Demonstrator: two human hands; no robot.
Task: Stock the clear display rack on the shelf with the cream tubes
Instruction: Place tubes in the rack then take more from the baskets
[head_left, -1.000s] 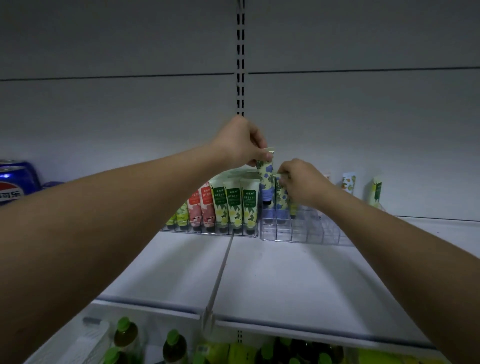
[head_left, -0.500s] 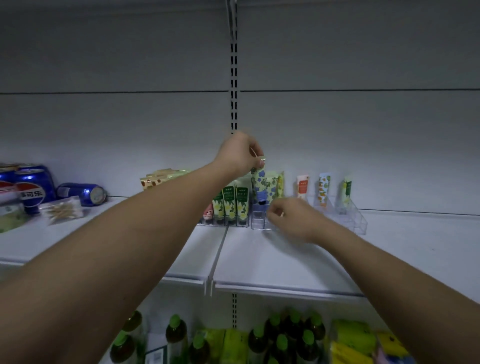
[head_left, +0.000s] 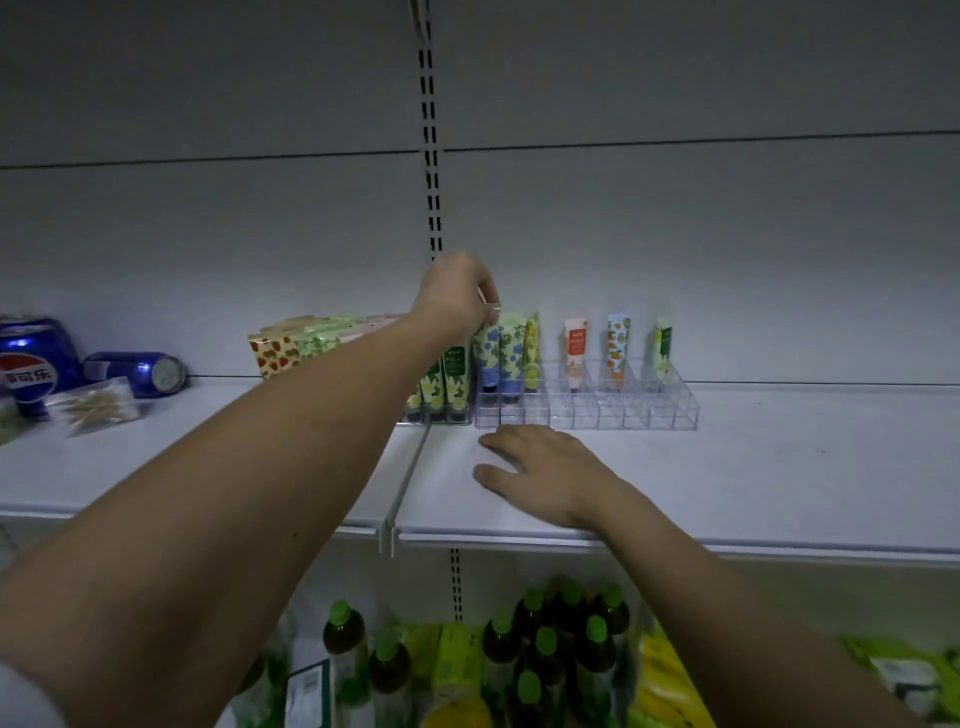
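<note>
A clear display rack (head_left: 587, 410) stands on the white shelf (head_left: 779, 467) against the back wall. Several cream tubes stand upright in its back slots: blue-flowered ones (head_left: 511, 353) at the left, then a red-labelled tube (head_left: 575, 353), an orange-fruit tube (head_left: 618, 348) and a green one (head_left: 663, 351). My left hand (head_left: 457, 299) pinches the top of the leftmost blue-flowered tube (head_left: 485, 353), which stands in the rack. My right hand (head_left: 540, 467) lies open, palm down, on the shelf just in front of the rack, holding nothing.
A second rack (head_left: 441, 395) of green and yellow tubes adjoins on the left, partly behind my forearm. Boxed tubes (head_left: 306, 345) lie behind it. Blue cola cans (head_left: 36, 364) and a packet (head_left: 96, 405) sit far left. Green-capped bottles (head_left: 545, 649) fill the shelf below.
My right hand has left the tubes and come down and back onto the shelf in front of the rack. My left hand stays on the blue-flowered tube. The view has pulled back.
</note>
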